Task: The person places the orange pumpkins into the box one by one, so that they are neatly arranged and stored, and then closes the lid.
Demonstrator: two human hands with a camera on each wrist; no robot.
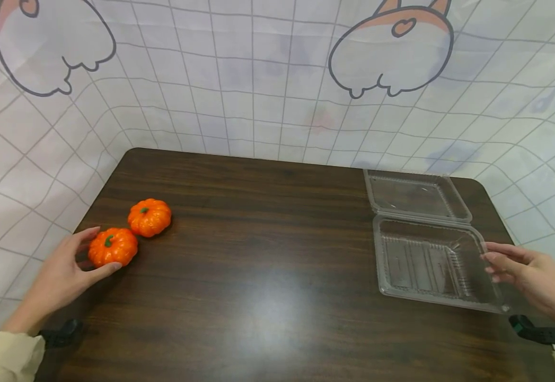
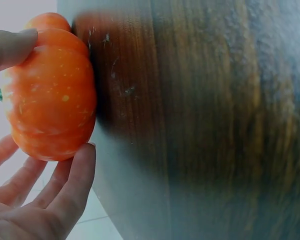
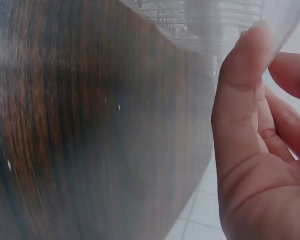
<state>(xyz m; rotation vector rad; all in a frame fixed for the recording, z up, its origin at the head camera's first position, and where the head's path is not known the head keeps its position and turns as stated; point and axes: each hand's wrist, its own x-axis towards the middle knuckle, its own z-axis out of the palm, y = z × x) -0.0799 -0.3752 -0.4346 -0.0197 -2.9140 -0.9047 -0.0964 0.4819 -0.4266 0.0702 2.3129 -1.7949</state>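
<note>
At the table's left edge my left hand holds a small orange toy pumpkin with a green stem, thumb on one side and fingers on the other. Close up in the left wrist view, that pumpkin fills the space between thumb and fingers. A second orange pumpkin sits just behind it. On the right lies a clear plastic clamshell box, its lid folded back flat. My right hand pinches the box's right rim; the right wrist view shows the ribbed plastic at the fingertips.
The dark wood-grain table stretches between the two hands. A white grid-patterned cloth with cartoon animals hangs behind and beside it. The lid reaches the table's back edge.
</note>
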